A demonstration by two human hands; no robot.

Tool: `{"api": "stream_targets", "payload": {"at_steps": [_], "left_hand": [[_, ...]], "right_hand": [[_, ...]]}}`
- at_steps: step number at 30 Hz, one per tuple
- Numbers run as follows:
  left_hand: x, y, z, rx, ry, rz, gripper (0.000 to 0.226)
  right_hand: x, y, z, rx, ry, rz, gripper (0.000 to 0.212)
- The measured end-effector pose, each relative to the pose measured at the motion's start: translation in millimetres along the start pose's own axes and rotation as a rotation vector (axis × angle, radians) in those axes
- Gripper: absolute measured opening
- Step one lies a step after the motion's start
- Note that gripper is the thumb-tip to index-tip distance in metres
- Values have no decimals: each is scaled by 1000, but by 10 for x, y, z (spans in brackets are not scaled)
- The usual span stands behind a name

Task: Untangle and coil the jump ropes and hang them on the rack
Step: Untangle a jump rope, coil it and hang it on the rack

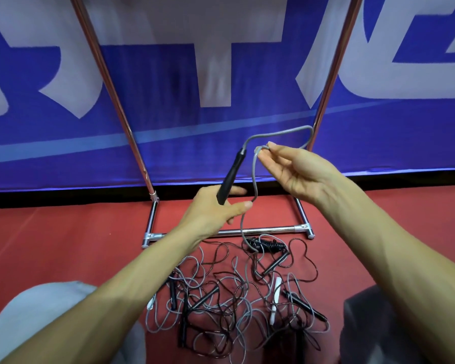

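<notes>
1. Left hand: I see it gripping the lower end of a black handle, which tilts up and away toward the right hand.
2. Right hand: held higher and just right of the left, apart from it. Thumb and fingertips pinch a grey rope.
3. Grey rope: leaves the top of the handle, loops above both hands and comes back to the right-hand pinch. From there it hangs down between the hands to the floor.
4. Rope pile: below both hands on the red floor. Grey and dark cords are tangled together with several black handles and a few white ones. I cannot tell how many ropes there are.
5. Black coil: at the far edge of the pile, under the right hand.
6. Rack: its base bar lies just beyond the pile and its two uprights rise on either side of the hands. I see no rope on it.
7. Blue banner: behind the rack.
</notes>
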State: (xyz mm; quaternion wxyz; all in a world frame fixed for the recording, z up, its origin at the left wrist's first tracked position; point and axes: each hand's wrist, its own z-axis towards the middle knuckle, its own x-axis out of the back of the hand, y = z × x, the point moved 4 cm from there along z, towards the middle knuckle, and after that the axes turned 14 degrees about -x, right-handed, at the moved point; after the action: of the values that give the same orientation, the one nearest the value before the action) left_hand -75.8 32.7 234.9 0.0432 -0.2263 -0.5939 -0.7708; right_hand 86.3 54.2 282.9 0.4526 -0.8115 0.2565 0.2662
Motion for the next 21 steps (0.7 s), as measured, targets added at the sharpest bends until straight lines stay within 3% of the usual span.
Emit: {"api": "stream_targets", "payload": {"at_steps": [3,6,13,18,21], "left_hand": [[-81,19,-14,8,-83,-93,22],[-110,18,-15,-13,-63,-108,15],[-137,149,-30,-108,-83,-128,13],[42,253,25,-141,121,-135,15],[192,277,60,-136,268,-227,14]], "right_hand": [[8,-5,-9,-6,16,9,11],[28,-21,-11,-7,31,0,13],[74,-15,55,-5,4,-24,9],[154,124,172,-56,95,-560,25],[156,306,210,-58,79,-1016,18]]}}
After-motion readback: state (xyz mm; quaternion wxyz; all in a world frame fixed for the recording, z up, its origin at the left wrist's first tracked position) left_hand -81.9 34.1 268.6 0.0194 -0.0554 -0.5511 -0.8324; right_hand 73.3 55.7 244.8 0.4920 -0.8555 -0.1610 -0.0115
